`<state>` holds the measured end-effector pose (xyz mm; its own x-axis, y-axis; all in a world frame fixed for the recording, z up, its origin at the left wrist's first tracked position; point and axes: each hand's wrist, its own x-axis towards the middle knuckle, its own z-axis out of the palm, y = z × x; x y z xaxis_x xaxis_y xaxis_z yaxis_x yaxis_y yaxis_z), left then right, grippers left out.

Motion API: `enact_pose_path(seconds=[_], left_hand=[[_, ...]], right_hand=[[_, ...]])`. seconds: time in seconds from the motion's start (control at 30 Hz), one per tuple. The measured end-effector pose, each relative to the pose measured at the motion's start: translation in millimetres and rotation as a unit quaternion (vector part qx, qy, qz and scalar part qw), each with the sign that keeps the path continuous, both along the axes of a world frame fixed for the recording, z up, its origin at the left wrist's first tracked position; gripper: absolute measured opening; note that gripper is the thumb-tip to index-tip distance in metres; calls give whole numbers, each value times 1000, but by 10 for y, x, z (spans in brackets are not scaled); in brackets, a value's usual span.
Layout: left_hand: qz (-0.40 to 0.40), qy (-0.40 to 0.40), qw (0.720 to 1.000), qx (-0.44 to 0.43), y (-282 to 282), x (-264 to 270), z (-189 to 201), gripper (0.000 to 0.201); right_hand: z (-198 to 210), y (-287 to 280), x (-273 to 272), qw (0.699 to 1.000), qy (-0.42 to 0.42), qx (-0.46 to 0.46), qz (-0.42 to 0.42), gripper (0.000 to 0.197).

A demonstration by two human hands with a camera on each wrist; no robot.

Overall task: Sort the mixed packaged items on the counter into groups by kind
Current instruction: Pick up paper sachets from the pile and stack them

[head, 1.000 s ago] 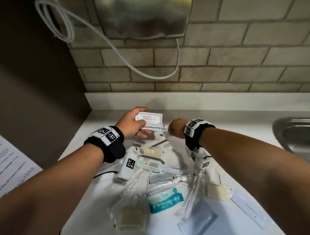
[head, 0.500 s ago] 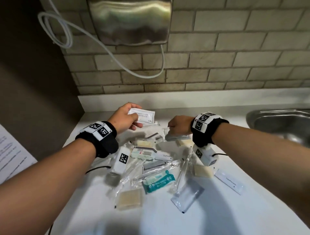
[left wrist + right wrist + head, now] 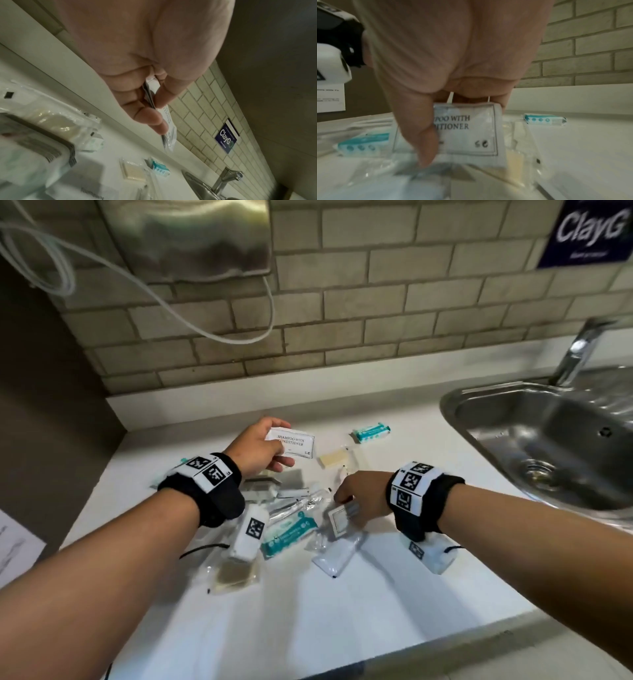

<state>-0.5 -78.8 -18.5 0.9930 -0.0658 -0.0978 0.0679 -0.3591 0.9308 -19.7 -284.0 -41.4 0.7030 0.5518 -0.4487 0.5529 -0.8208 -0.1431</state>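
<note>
While the left hand (image 3: 259,449) pinches a shampoo-with-conditioner sachet (image 3: 293,442) above the counter (image 3: 394,594) at centre frame, the right hand (image 3: 359,494) grips a second shampoo sachet (image 3: 464,134) over the mixed pile just right of centre.

Both forearms are bare, with no sleeves seen. A broad black wrist strap (image 3: 214,498) is worn on the left arm and another black strap (image 3: 423,501) on the right, each topped by a white band printed with square black-and-white markers. A white camera block (image 3: 248,534) with its own marker is fixed under the left strap, and a thin black cable (image 3: 202,549) is seen beside it.
</note>
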Motion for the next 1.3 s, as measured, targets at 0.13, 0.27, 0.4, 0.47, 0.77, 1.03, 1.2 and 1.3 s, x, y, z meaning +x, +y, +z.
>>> enact_pose_path(seconds=[0.13,0.27,0.4,0.47,0.77,1.03,1.2,1.3], left_hand=[[-17,1,1000,21,-200,-70,-39,37],[-21,15,999,44,-300,-136,-85,37],[-12,15,998,65,-350,-172,-115,36],[-8,14,998,68,-375,-182,-120,36],[10,15,995,94,-446,-254,-100,36],[78,7,995,66,-326,-278,-37,38],[106,2,994,37,-318,-334,-31,39],[117,-2,993,20,-323,-310,-6,40]], right_hand=[[-123,-61,-102,999,-30,34,2,24],[-216,-109,-178,998,-31,61,-9,36],[-222,-177,-236,999,11,27,27,53],[-228,-185,-267,998,18,34,42,56],[-288,-57,-293,997,-38,20,69,20],[330,-115,13,991,-26,133,-13,18],[559,-250,352,969,-15,239,-59,19],[617,-222,462,957,9,284,-56,25]])
